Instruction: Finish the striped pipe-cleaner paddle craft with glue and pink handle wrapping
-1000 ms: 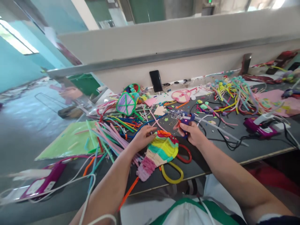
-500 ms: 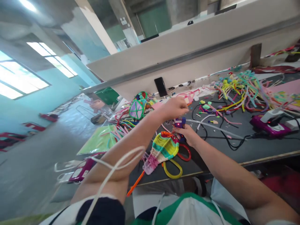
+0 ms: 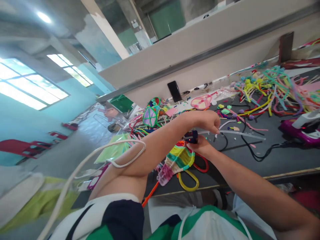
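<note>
My right hand [image 3: 201, 146] is wrapped around a dark blue hot glue gun [image 3: 192, 136] with a small red light. From the gun's back a long translucent glue stick [image 3: 245, 134] runs to the right. My left hand [image 3: 210, 120] reaches across above the gun, fingers curled, with its fingertips closed at the glue stick. Below the gun lies a striped pipe-cleaner piece [image 3: 178, 158] in yellow, teal, cream and pink, partly covered by my left forearm. A yellow loop [image 3: 188, 181] and a red loop [image 3: 203, 163] stick out beside it.
A phone [image 3: 174, 91] leans against the partition. Tangled pipe cleaners [image 3: 265, 91] lie at the right, near a purple device [image 3: 290, 131] with black cables. A green-edged pipe-cleaner shape [image 3: 150, 116] and a pink heart-like one [image 3: 201, 101] lie behind. A white cord [image 3: 105, 146] crosses my left arm.
My left hand has moved right, from above the glue gun to the glue stick behind it. The gun has tilted slightly in my right hand. The view has shifted left.
</note>
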The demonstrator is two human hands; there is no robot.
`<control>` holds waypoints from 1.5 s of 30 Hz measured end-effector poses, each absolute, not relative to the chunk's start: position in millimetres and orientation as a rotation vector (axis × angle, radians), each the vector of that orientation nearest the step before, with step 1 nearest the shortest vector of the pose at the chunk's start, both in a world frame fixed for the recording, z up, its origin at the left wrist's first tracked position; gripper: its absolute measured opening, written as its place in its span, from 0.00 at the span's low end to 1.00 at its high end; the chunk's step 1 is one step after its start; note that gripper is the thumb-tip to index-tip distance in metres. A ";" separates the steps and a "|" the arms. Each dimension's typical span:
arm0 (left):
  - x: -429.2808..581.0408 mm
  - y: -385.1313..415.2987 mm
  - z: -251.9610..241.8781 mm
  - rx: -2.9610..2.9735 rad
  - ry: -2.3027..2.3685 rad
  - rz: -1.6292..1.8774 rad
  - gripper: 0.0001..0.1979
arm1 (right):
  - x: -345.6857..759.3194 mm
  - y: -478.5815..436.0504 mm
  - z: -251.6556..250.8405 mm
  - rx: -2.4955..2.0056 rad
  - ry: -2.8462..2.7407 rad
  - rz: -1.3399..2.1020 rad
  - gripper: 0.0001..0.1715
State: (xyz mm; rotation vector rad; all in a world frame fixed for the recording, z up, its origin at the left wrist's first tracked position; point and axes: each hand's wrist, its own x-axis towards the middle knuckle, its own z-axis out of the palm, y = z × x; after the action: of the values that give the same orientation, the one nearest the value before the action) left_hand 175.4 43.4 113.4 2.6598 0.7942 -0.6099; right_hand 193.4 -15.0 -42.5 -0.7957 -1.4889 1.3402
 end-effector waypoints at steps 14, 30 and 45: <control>144.2 50.2 102.1 2.481 0.748 -0.630 0.12 | 189.5 -23.9 -46.3 -0.708 -1.688 1.459 0.11; 118.0 27.1 105.0 2.678 0.837 -0.267 0.06 | 187.7 -19.7 -55.2 -0.864 -1.850 1.269 0.10; 102.2 19.7 100.7 2.683 0.779 -0.130 0.06 | 185.8 -19.3 -56.8 -0.990 -1.738 1.278 0.13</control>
State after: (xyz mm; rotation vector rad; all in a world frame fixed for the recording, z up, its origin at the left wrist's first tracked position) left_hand 102.2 19.7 100.7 2.6831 0.7793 -0.1298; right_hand 185.8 -19.3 -56.8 -0.9902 -1.7376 1.2777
